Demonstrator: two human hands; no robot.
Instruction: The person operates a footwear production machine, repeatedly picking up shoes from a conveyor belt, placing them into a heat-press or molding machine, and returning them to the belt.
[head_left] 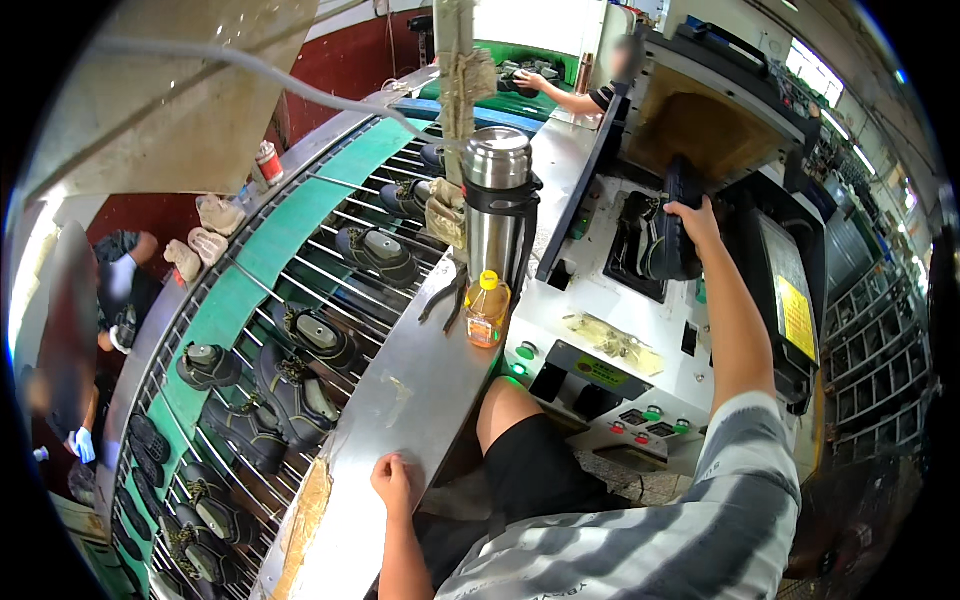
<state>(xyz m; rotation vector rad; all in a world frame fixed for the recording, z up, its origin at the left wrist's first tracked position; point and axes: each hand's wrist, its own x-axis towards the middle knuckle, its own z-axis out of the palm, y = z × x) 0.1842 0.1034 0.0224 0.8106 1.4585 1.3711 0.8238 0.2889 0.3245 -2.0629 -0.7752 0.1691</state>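
Observation:
My right hand (694, 216) is closed around a black shoe (674, 235), tilted on its side with the sole toward the right. The shoe is over the dark recess (632, 245) in the white machine's top, below the raised lid (715, 110). Whether it touches the recess I cannot tell. My left hand (393, 483) is curled into a loose fist above the metal ledge (375, 415), with nothing visible in it. Several black shoes, such as one shoe (378, 256), lie on the roller rack left of the ledge.
A steel thermos (497, 215), a small bottle of orange liquid (487, 312) and dark pliers (446, 300) stand or lie on the ledge. Buttons (652, 412) line the machine's front. Across the conveyor's far end, a person's hand (530, 80) touches shoes; another person (115, 300) is at left.

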